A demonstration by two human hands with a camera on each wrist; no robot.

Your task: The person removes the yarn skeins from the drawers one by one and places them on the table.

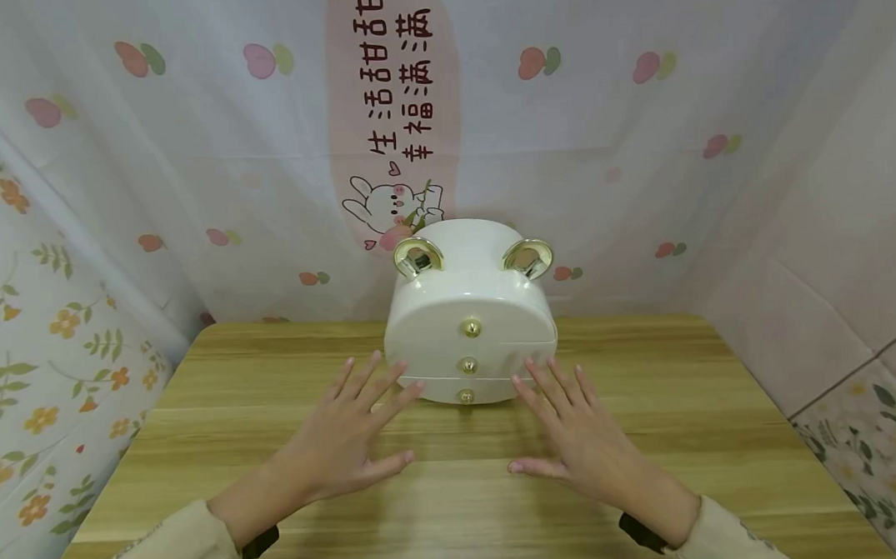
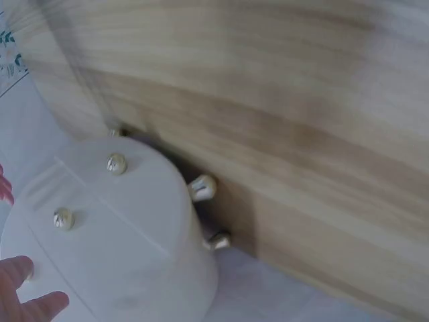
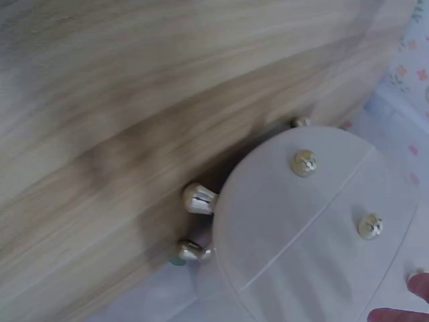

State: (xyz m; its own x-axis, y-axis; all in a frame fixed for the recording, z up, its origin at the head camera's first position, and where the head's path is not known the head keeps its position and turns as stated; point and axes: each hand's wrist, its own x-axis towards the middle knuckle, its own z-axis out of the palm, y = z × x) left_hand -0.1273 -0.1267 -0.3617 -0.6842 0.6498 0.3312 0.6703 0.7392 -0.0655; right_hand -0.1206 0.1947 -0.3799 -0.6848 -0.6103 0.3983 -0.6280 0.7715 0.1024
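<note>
A glossy white jewelry box (image 1: 485, 261) stands at the far side of the wooden table, its rounded front facing me. Two gold ear-shaped rings (image 1: 528, 259) rise from its top, and gold knobs (image 1: 468, 365) run down the drawer front. My left hand (image 1: 342, 438) is spread, palm down, before the box's left side, fingertips overlapping its lower front in the head view. Mirroring it on the right, my right hand (image 1: 590, 436) has its fingers extended too. Neither holds anything. Gold feet (image 2: 202, 188) show under the box in the left wrist view, with fingertips (image 2: 47, 305) at the lower left.
The wooden table (image 1: 458, 512) spreads around the box and under both forearms. Close behind hangs a white curtain (image 1: 601, 164) printed with fruit, a rabbit and writing. Floral cloth (image 1: 47, 380) hangs at the left, and pale panels (image 1: 829, 238) border the right side.
</note>
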